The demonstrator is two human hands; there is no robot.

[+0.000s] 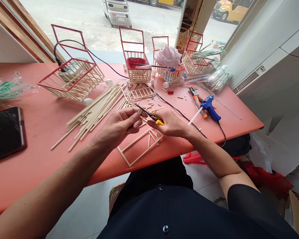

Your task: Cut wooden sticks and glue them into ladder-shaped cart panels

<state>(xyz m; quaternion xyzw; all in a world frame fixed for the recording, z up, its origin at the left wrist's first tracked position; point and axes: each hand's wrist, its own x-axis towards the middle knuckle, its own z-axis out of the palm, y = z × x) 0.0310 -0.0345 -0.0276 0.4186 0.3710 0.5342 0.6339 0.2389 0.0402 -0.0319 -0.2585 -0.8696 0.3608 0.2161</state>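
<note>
My left hand (123,124) pinches a thin wooden stick (142,123) above the pink table (40,139). My right hand (170,124) grips a small yellow-handled cutter (153,117), its dark blades pointing left at the stick near my left fingertips. Under both hands lies a flat frame of glued sticks (139,146). A loose pile of long sticks (94,111) lies left of my hands.
Several stick-built carts with red frames (72,78) (137,66) stand at the back. A blue glue gun (209,108) and orange pliers (196,99) lie to the right, a black cable (179,113) crosses the table, and a dark tablet (5,132) sits at far left.
</note>
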